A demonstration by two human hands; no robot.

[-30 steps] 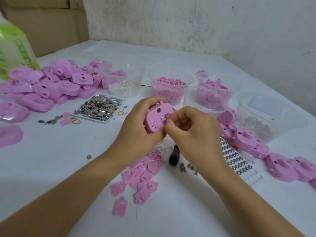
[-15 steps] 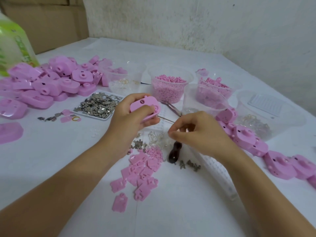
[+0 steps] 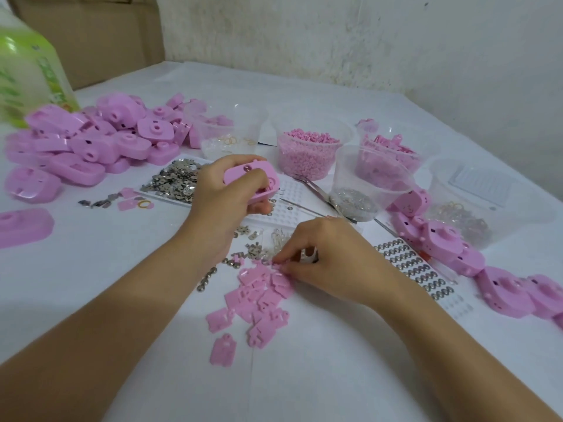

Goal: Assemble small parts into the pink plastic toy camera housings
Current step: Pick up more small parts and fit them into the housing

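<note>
One housing (image 3: 236, 176) gripped in left hand (image 3: 222, 208); right hand (image 3: 332, 266) fingertips pinch at plates (image 3: 259, 300); large heap (image 3: 91, 147) likely awaits assembly

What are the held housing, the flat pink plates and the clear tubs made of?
Housing: likely moulded plastic, opaque pink, smooth, slight sheen. Flat plates: seemingly the same pink plastic, thin, with cut-outs. Tubs: translucent plastic, probably; contents show through the walls.
</note>
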